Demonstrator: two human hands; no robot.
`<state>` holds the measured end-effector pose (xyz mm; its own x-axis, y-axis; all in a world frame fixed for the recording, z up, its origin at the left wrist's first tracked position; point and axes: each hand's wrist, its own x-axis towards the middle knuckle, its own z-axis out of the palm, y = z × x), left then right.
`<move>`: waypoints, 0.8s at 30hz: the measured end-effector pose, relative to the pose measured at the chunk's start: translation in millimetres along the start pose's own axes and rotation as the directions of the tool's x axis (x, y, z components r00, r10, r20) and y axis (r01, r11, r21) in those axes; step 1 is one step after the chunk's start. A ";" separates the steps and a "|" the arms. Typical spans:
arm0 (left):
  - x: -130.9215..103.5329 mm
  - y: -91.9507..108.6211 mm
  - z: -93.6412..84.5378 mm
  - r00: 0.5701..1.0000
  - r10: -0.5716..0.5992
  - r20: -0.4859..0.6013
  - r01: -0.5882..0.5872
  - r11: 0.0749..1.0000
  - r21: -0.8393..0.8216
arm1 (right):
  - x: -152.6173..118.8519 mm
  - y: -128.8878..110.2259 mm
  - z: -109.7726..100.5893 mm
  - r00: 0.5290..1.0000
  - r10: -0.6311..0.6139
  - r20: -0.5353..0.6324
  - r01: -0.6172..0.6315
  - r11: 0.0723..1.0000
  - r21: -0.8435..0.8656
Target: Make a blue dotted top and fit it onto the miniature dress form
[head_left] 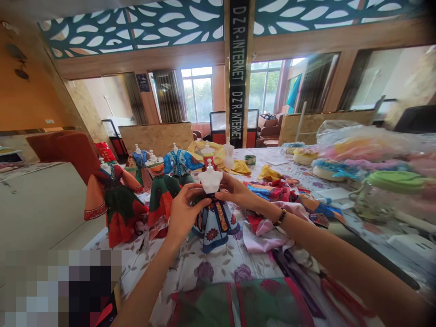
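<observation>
Upright on the floral tablecloth [190, 263] stands a small white mannequin [211, 180] wearing a blue embroidered doll skirt [211, 227]. My left hand [186, 204] is closed on the skirt's waist from the left, thumb in front. From the right, my right hand [234, 191] pinches the same waistband, its thumb just under the white torso. The fingers behind the mannequin are hidden. The torso above the waist is bare. Just left of my left hand is another mannequin in a green and orange dress [163, 190].
More dressed mannequins, one in an orange and green gown [117, 195], stand at left. A bare mannequin [228, 156] is behind. Right are heaped fabric pieces [272, 190], a green-lidded jar [388, 195] and red scissors [344, 295]. Sheer green fabric [204, 304] lies in front.
</observation>
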<state>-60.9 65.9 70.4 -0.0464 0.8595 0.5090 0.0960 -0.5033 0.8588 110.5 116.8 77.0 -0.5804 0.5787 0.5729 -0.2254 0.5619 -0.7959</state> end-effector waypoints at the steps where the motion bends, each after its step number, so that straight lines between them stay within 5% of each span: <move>1: -1.0 1.9 -0.1 1.000 -0.008 -0.016 0.008 1.000 0.014 | 0.5 0.0 0.3 1.000 -0.005 0.007 0.005 1.000 -0.011; 15: -29.2 17.7 22.7 0.973 0.155 -0.172 -0.089 0.935 0.343 | -4.9 -18.7 9.2 0.989 0.032 -0.145 -0.060 0.979 -0.194; 24: -29.0 23.6 37.0 0.947 0.139 -0.289 0.018 0.876 0.481 | 2.3 -33.5 16.5 0.961 0.118 -0.252 -0.176 0.958 -0.225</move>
<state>-20.5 32.4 73.8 -0.3178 0.7188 0.6184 0.5619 -0.3825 0.7334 103.8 89.5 101.8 -0.3873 0.7708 0.5059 0.0623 0.5693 -0.8197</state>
